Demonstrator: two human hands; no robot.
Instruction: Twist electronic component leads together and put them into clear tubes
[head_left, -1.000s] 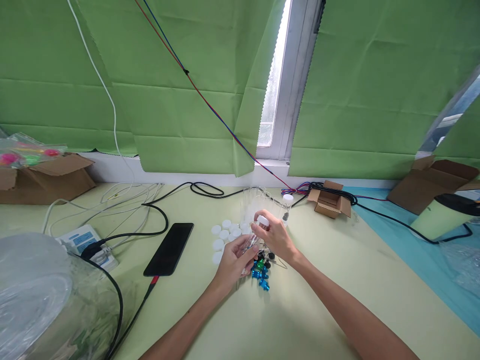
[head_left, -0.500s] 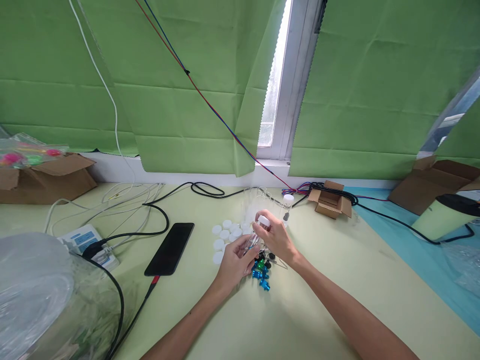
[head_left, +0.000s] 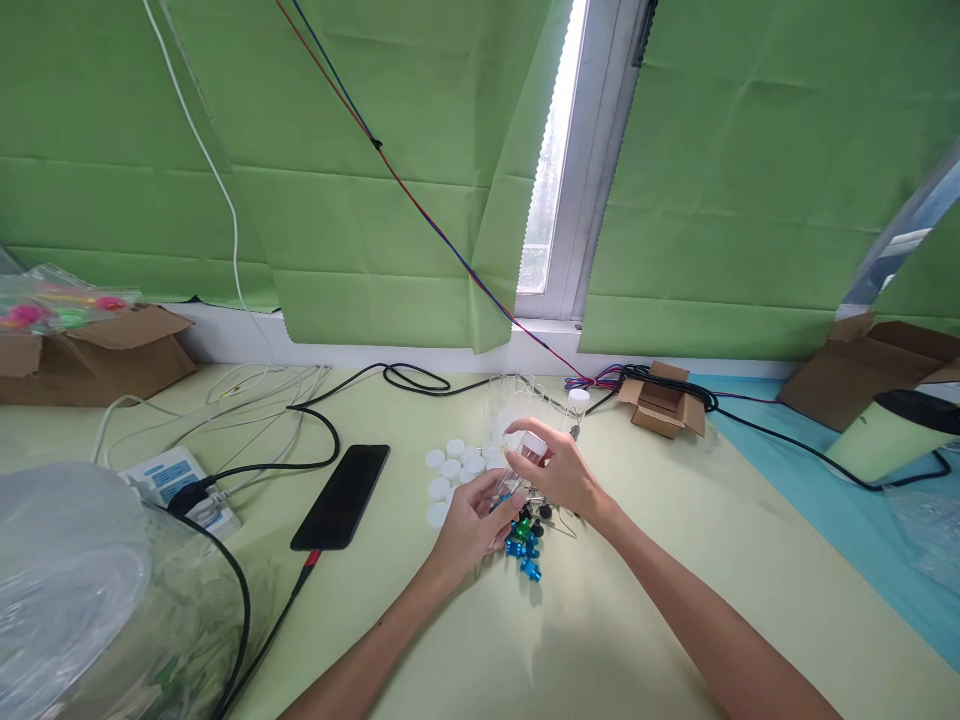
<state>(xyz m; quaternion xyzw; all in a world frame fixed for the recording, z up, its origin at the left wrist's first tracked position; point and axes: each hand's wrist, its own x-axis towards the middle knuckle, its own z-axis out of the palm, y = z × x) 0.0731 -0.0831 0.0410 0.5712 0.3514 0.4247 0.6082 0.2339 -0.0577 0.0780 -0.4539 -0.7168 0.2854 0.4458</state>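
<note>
My left hand (head_left: 474, 515) is closed around a clear tube-shaped bottle (head_left: 511, 484), which leans up to the right. On the bottle's upper end is a white cap (head_left: 533, 447), held between the thumb and fingers of my right hand (head_left: 568, 478). Small blue shiny pieces (head_left: 531, 570), a green one (head_left: 523, 528) and several black ones (head_left: 545, 511) lie beneath and beside my hands. Loose white caps (head_left: 450, 468) are spread to the left of my left hand. Behind my hands stand clear bottles (head_left: 510, 405), and one with a white cap (head_left: 578, 398) is to their right.
A black phone (head_left: 341, 497) with a cable lies on the left, near a power strip (head_left: 176, 485). A plastic-wrapped bundle (head_left: 82, 590) fills the front left. At the back right are a small cardboard box (head_left: 660, 410) and black cables; a green tumbler (head_left: 877, 435) stands farther right.
My right hand's fingers have shifted and spread a little around the cap, which sits slightly farther right. My left hand keeps its hold on the bottle.
</note>
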